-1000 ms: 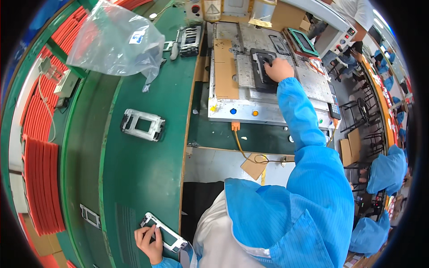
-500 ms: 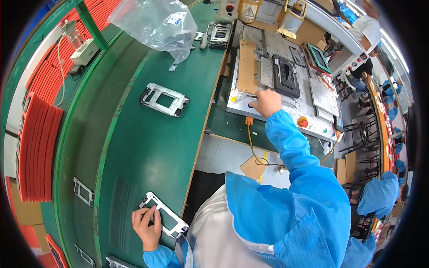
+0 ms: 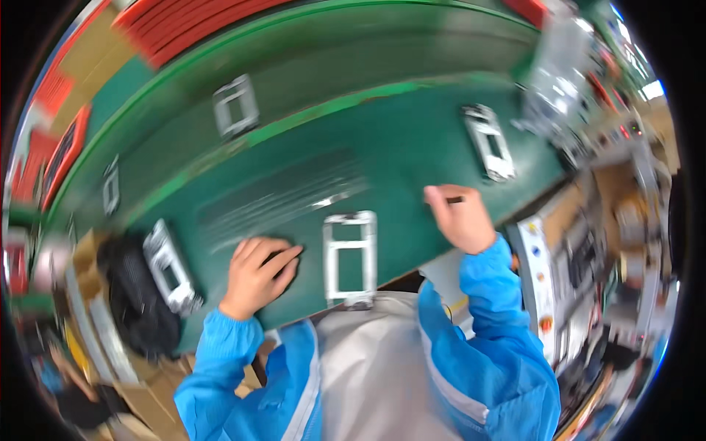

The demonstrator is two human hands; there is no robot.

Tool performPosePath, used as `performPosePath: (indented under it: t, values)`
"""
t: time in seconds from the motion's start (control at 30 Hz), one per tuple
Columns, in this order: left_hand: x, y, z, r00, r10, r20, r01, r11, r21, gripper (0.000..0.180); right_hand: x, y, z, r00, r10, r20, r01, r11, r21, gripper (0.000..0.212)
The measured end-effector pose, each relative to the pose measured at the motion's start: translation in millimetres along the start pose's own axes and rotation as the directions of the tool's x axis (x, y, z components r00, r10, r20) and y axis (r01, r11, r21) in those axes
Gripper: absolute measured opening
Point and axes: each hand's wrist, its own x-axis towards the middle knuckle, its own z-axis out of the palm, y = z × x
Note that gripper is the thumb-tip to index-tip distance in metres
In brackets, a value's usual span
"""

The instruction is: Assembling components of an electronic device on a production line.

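A white phone frame [image 3: 331, 268] with a large cutout lies at the near table edge, between my hands and touched by neither. My left hand [image 3: 257, 275] rests to its left on the green table, fingers bent and a little apart, holding nothing I can see. To its right, my right hand [image 3: 465, 220] is over the table, slightly blurred; the thumb stands apart from the curled fingers, and no object shows in it. Another white frame [image 3: 494, 151] with dark ends lies at the right, and a third frame [image 3: 170, 268] at the left edge.
Two thin frames, one nearer [image 3: 237, 108] and one farther left [image 3: 111, 189], sit along the raised green ledge [image 3: 316, 81]. A black mesh bag [image 3: 132, 294] is at left. A clear plastic bag [image 3: 559, 81] and a machine with a button panel [image 3: 539, 275] stand at right.
The view has swung left toward the table. My right hand has left the machine's front panel and come over the table. My left hand has let go of the phone frame.
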Motion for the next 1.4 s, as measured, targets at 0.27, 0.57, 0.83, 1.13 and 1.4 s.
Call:
performPosePath:
  t: [0.27,0.57,0.83,1.13,1.4]
  values:
    - [-17.8,-15.7,-3.4,0.996,-0.085,-0.012,0.085,0.995,0.047,0.037,73.7,-47.5,90.2,0.970,-0.083,0.227,-0.100,0.717,0.690,0.021]
    - [36.8,-26.8,26.8,0.960,-0.261,0.097,0.254,0.964,0.079,0.053,82.3,-50.6,134.8,0.961,0.020,0.275,-0.204,0.723,0.660,0.017]
    - [44.3,-29.7,25.6,0.931,-0.308,0.197,0.299,0.951,0.077,0.058,85.3,-44.6,130.7,0.970,0.023,0.243,-0.146,0.853,0.500,0.010]
    - [48.2,-29.9,25.9,0.915,-0.332,0.228,0.316,0.943,0.106,0.057,88.8,-48.8,127.2,0.962,0.029,0.271,-0.162,0.860,0.483,0.010]
    - [47.8,-30.2,26.7,0.917,-0.328,0.229,0.311,0.944,0.107,0.057,88.0,-45.8,128.4,0.966,0.013,0.259,-0.141,0.866,0.480,0.010]
